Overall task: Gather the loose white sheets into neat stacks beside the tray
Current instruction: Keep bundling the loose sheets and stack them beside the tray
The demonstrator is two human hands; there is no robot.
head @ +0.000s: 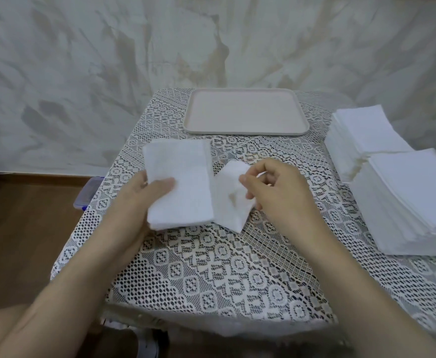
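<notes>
— At the centre of the white lace tablecloth (211, 267), what is held?
— A single loose white sheet (231, 200), soft and crumpled, is pinched between the thumb and curled fingers of the right hand (276, 195). At its 9 o'clock, a small flat stack of white rectangular sheets (183, 182) is gripped by the left hand (142, 202), with the thumb pressed on top and the fingers hidden beneath.
— How is this step best done?
— The sheet should probably be smoothed flat and its edges matched to the small stack before it is laid on. A wrinkle left in would likely tilt the pile.
— And further out?
— The pale beige rectangular plastic tray (245, 132) is seen at 12 o'clock. Two tall stacks of white sheets (418, 200) are set at 3 o'clock, beside the tray.
</notes>
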